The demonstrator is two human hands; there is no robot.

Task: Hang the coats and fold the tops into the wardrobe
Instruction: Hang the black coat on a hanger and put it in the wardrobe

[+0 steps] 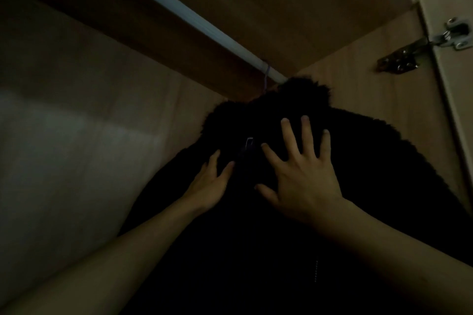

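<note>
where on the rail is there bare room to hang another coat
The rail is bare everywhere left of the hanger hook. The right end is crowded: the black coat hangs by the side panel, with the left hand and right hand on it.

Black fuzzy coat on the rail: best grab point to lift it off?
Probably the hanger hook just under the rail, coming from below-left. It is the only rigid part showing, the coat is limp pile, and the wardrobe side wall crowds its right shoulder.
</note>
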